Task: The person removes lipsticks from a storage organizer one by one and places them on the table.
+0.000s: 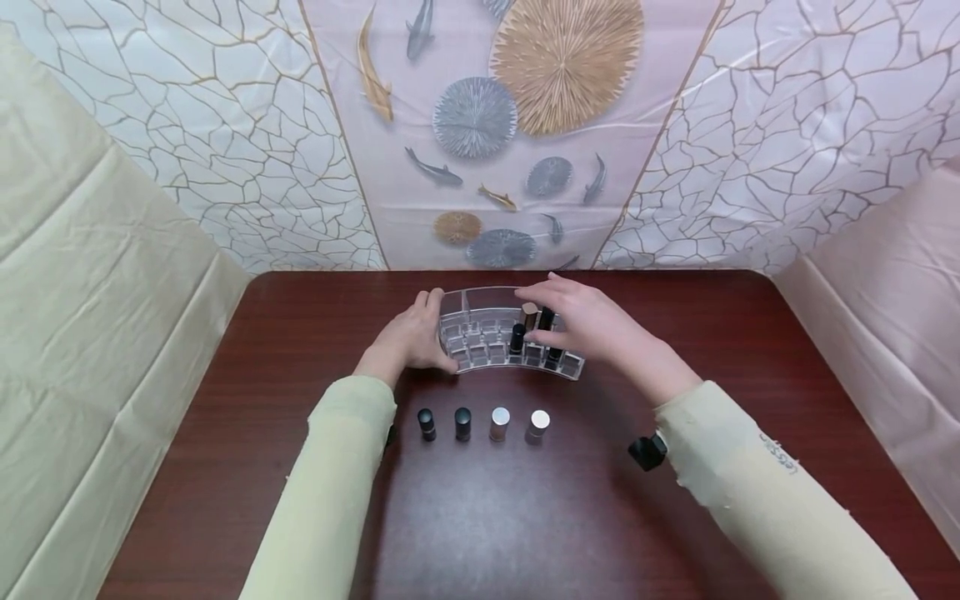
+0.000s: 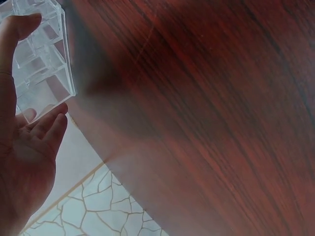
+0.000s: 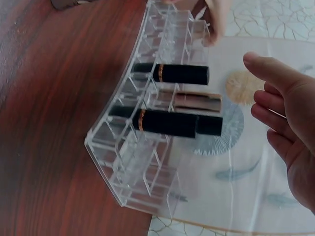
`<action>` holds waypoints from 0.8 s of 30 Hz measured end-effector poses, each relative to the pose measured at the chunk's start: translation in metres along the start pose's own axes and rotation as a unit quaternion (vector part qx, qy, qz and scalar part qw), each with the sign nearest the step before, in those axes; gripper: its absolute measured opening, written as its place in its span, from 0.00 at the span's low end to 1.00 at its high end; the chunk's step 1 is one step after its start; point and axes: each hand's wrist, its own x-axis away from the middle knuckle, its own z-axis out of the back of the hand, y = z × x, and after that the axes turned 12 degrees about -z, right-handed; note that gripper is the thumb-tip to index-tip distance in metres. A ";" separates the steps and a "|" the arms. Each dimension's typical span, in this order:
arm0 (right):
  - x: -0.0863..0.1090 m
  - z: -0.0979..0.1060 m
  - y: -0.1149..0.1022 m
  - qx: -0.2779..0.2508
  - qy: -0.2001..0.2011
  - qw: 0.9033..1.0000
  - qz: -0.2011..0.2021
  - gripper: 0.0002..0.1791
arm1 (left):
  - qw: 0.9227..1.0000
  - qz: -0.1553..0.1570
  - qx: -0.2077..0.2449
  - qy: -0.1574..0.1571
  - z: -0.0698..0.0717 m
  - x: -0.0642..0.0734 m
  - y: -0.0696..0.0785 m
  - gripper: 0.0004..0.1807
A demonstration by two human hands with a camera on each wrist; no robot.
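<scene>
A clear curved cosmetic organizer [image 1: 498, 325] with stepped compartments stands near the back of the table. My left hand [image 1: 420, 333] grips its left end, thumb at the front and fingers behind; the left wrist view shows the same hold on the organizer [image 2: 42, 73]. Over the right part hovers my right hand [image 1: 588, 321], its fingers loosely bent with nothing between them. Below it, black lipstick tubes [image 3: 182, 73] and a rose-gold tube [image 3: 197, 102] stand in compartments. In the right wrist view, the right hand [image 3: 290, 113] is apart from these tubes.
In front of the organizer a row stands on the dark wood table [image 1: 480, 517]: a small black tube [image 1: 427, 423], another black tube [image 1: 462, 423], a silver-capped tube [image 1: 499, 423] and a pale-topped tube [image 1: 538, 423]. Patterned cloth [image 1: 480, 192] hangs behind the table.
</scene>
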 end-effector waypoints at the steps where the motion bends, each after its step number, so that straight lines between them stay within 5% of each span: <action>1: -0.001 -0.002 -0.001 0.002 0.002 1.000 0.006 0.33 | 1.000 0.001 -0.001 0.000 0.000 0.000 0.000 0.73; 24: -0.010 -0.034 -0.003 0.020 0.049 0.994 0.098 0.24 | 1.000 0.009 0.000 -0.008 0.002 -0.001 0.002 0.74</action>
